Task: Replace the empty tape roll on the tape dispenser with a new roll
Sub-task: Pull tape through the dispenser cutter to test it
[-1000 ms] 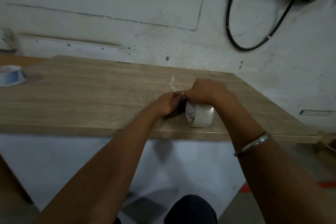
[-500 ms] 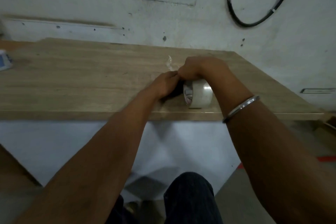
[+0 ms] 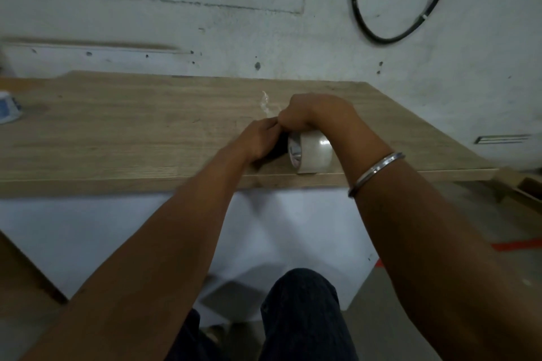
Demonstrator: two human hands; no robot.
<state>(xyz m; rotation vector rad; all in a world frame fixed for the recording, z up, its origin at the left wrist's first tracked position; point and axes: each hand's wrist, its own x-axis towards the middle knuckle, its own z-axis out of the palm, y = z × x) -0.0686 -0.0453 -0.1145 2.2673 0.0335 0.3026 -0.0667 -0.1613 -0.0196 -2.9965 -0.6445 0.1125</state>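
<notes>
A person's two bare forearms reach forward over a long, light wood-grain tabletop [image 3: 117, 132] that runs along a scuffed pale wall. Both hands meet near the front edge of the tabletop, towards its right end. A wide roll of clear packing tape with a white inner core [image 3: 311, 154] stands on its rim there, just behind the front edge, its open side turned to the left. The right hand [image 3: 312, 113] comes down over the top of the roll with its fingers curled, clasping the roll from above; a plain silver metal bangle [image 3: 374, 168] circles that wrist. The left hand [image 3: 259, 138] sits directly to the left of the roll, touching the right hand, its fingers curled round a black object [image 3: 280, 145] pressed against the roll's open side; this appears to be the tape dispenser, but so little of it shows that its shape cannot be told. Just behind the hands, a small crumpled scrap of clear tape [image 3: 265, 102] sticks up from the tabletop. At the far left end, cut off by the frame, lies a blurred white and blue container [image 3: 7, 110]. A thick black cable [image 3: 393, 29] loops down the wall above the right end. Below, a knee in dark trousers [image 3: 305, 311] shows between the forearms
</notes>
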